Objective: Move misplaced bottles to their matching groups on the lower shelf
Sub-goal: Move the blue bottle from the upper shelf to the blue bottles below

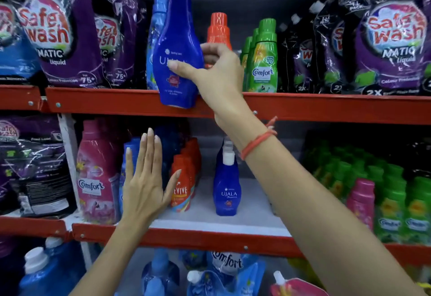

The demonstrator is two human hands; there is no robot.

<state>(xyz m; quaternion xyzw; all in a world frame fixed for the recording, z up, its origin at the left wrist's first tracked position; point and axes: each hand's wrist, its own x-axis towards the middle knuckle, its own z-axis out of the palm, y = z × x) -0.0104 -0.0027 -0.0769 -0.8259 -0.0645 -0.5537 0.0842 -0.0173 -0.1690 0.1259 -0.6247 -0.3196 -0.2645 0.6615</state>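
My right hand fingers pinch the blue bottle above the red shelf rail; left hand spread flat. Loose grip risks dropping it onto the orange bottles below.

The held bottle at upper centre was deep blue with a white cap and pale lettering. Behind it stood an orange bottle and green bottles. Purple pouches at upper left carried red-and-white logos. The shelf rail was red. A pink bottle stood at lower left.
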